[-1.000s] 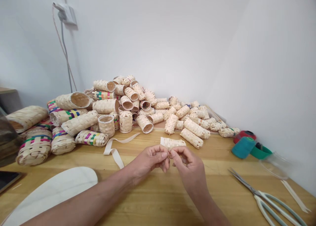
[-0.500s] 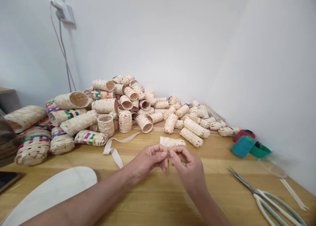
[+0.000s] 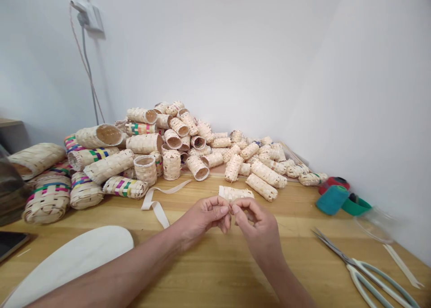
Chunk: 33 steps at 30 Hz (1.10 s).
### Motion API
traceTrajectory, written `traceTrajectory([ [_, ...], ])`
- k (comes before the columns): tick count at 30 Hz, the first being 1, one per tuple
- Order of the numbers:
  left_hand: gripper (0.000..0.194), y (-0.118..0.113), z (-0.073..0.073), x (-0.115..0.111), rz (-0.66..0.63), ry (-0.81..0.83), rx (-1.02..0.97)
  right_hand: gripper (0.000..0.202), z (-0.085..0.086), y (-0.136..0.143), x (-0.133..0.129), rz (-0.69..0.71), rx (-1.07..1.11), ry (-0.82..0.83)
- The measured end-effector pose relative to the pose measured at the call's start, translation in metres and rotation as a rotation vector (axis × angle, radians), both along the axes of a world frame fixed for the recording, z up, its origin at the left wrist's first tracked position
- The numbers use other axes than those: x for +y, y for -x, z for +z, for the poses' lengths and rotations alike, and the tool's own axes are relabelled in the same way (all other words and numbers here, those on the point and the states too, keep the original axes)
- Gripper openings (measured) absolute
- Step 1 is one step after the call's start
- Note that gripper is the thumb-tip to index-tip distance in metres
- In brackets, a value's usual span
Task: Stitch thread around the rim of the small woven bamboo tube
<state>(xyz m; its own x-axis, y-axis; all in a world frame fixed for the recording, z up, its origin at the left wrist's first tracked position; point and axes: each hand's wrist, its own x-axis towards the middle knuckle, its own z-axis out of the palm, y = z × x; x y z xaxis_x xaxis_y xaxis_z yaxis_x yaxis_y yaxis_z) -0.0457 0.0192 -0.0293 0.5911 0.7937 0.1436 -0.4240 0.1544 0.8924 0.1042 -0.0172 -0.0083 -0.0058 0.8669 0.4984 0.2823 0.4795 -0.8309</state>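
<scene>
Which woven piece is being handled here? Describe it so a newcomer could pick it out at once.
From the big heap of woven tubes against the wall, come forward to the bare wooden table. The small woven tube there is the only one pinched by the left hand and right hand.

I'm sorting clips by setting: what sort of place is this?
Probably a small craft workbench for basket weaving. Woven tubes lie heaped on a wooden table in a white-walled corner, scissors lie to one side, and the left hand and right hand pinch a small woven piece.
</scene>
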Motion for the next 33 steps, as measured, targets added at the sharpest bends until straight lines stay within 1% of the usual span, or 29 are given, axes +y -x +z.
traceTrajectory([
  [4,0.025,-0.0004,0.0007,-0.0003,-0.001,0.002,-0.003,0.014,0.0009,0.0001,-0.0003,0.004,0.003,-0.006],
  [9,0.026,-0.0005,0.0008,-0.0001,-0.001,0.008,-0.001,0.013,0.0011,0.0001,0.0001,-0.037,-0.017,-0.029],
  [15,0.026,-0.0005,0.0007,0.0000,-0.002,0.012,0.000,0.014,0.0003,-0.0005,0.0006,-0.016,-0.006,0.030],
  [24,0.026,0.0001,0.0006,-0.0003,-0.004,0.015,0.008,0.015,0.0000,-0.0003,-0.0004,-0.030,-0.008,0.011],
  [28,0.027,-0.0004,0.0009,-0.0002,0.006,0.022,0.014,0.015,-0.0004,-0.0001,0.0001,-0.028,-0.002,0.040],
  [33,0.027,-0.0006,0.0007,-0.0005,0.007,0.002,0.015,0.016,-0.0005,-0.0008,0.0005,-0.024,-0.002,0.029],
])
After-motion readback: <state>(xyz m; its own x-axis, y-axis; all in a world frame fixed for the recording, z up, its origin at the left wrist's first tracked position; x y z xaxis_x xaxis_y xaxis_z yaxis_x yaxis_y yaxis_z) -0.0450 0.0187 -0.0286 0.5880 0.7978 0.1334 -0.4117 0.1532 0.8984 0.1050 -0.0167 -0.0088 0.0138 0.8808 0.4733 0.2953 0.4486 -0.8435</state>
